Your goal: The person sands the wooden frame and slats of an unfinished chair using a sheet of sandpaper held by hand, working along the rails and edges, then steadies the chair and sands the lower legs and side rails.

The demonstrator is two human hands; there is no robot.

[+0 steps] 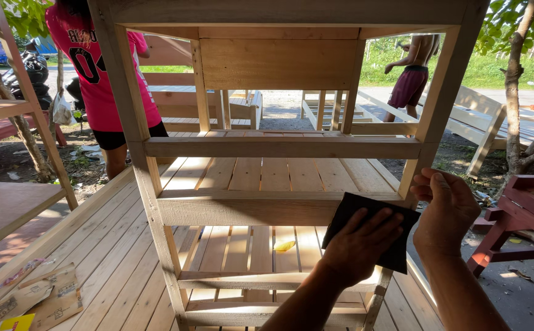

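My left hand (359, 245) presses flat, fingers together, on the dark sandpaper (370, 230) against the rail (242, 208) running nine-to-three; my right hand (448, 208) grips the post (429, 132) at two o'clock.

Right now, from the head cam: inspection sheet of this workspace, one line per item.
Surface: slatted wooden deck, sunlit, outdoors.
Job's things: unpainted wooden shelf frame standing on the deck; dark sanding sheet pressed flat on its front rail.
Clutter: torn brown paper packaging and a yellow scrap on the deck.
Grippers: left hand flat on the sanding sheet; right hand bare, gripping the frame's right post.
Cables: nothing seen.
Surroundings: other wooden frames, red table, trees, a person in a pink shirt, another person further off.
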